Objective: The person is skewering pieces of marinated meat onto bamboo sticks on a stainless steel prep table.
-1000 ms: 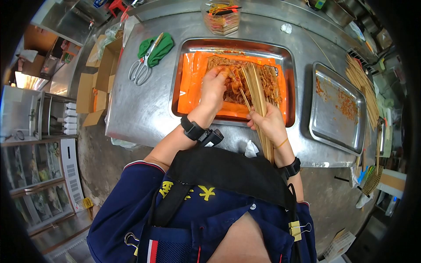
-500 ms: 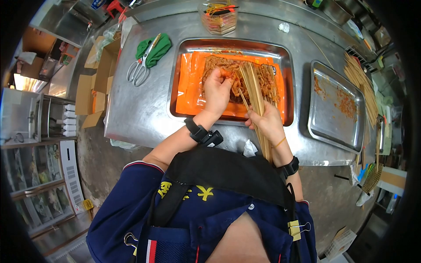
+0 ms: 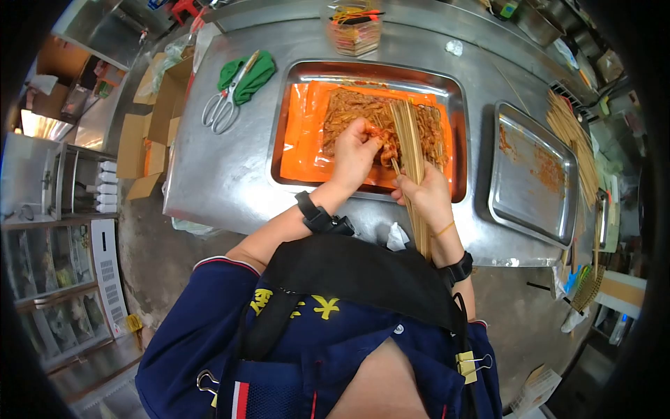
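Observation:
A metal tray (image 3: 457,140) holds an orange plastic bag (image 3: 300,133) with brown-red sauced food pieces (image 3: 349,105) on it. My left hand (image 3: 354,155) pinches a piece of the reddish food over the middle of the tray. The piece touches the upper end of a single skewer. My right hand (image 3: 427,195), at the tray's front edge, is closed round a thick bundle of wooden skewers (image 3: 409,136), which lies slanting across the food and reaches back toward my body.
On the left of the steel table (image 3: 223,167) lie scissors (image 3: 221,112) on a green cloth (image 3: 255,77). A clear container (image 3: 354,33) stands behind the tray. At the right are a sauce-smeared tray (image 3: 534,202) and more skewers (image 3: 574,140). Crumpled tissue (image 3: 398,237) lies in front.
My left hand has moved right and toward me with the food piece, closer to my right hand and the single skewer's tip. My right hand has barely moved.

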Demonstrator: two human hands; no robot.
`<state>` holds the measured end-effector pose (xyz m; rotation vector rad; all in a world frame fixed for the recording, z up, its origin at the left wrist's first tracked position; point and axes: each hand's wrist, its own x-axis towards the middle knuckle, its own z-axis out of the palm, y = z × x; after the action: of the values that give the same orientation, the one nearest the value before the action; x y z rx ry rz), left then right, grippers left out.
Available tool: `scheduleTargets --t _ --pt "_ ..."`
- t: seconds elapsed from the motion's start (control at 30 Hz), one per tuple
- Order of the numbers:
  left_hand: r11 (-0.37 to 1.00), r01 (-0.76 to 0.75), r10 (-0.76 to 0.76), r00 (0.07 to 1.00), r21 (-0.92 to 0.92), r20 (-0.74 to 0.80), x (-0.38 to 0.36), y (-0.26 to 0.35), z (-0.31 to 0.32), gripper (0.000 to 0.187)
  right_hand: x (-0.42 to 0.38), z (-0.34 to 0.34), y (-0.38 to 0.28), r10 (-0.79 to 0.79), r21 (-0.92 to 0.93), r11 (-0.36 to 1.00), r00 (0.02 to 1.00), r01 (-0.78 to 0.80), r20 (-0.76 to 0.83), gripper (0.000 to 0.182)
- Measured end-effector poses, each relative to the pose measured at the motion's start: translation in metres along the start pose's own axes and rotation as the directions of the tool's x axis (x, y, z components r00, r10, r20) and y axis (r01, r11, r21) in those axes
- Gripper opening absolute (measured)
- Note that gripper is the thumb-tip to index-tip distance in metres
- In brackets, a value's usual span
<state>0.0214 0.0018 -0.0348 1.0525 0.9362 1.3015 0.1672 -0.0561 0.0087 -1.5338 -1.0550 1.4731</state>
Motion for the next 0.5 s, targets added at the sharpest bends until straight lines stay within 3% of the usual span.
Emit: scheduleTargets --t 0.07,0.17,0.27,0.37,0.47,0.5 --pt "0.996 0.074 -0.076 0.997 -0.043 -0.032 0.001 -0.003 -0.001 0.01 0.0 0.001 -0.002 -0.009 -0.037 0.999 1.0 0.009 -0.009 0.015" --pt "0.998 -0.048 0.045 0.996 -0.039 -0.076 0.006 -0.007 0.001 0.014 0.002 0.003 0.004 -0.029 -0.06 0.998 1.0 0.029 0.003 0.013" --pt "0.999 0.0 0.0 1.0 -0.035 -0.018 0.004 0.002 0.002 0.016 0.001 0.005 0.005 -0.078 -0.071 0.995 0.995 0.074 -0.062 0.017" --pt "0.988 0.063 -0.078 0.991 -0.139 -0.106 0.002 -0.002 0.005 0.016 0.002 0.002 0.011 -0.314 -0.406 0.878 0.945 0.255 -0.085 0.02" --pt "0.961 0.241 -0.243 0.97 -0.134 0.005 0.001 0.017 0.005 0.015 -0.013 0.005 -0.016 -0.385 -0.62 0.749 0.915 0.234 -0.12 0.022" --pt "0.96 0.233 -0.236 0.972 -0.154 0.003 0.002 0.017 0.005 0.013 -0.013 0.003 -0.015 -0.459 -0.637 0.713 0.881 0.292 -0.11 0.021"
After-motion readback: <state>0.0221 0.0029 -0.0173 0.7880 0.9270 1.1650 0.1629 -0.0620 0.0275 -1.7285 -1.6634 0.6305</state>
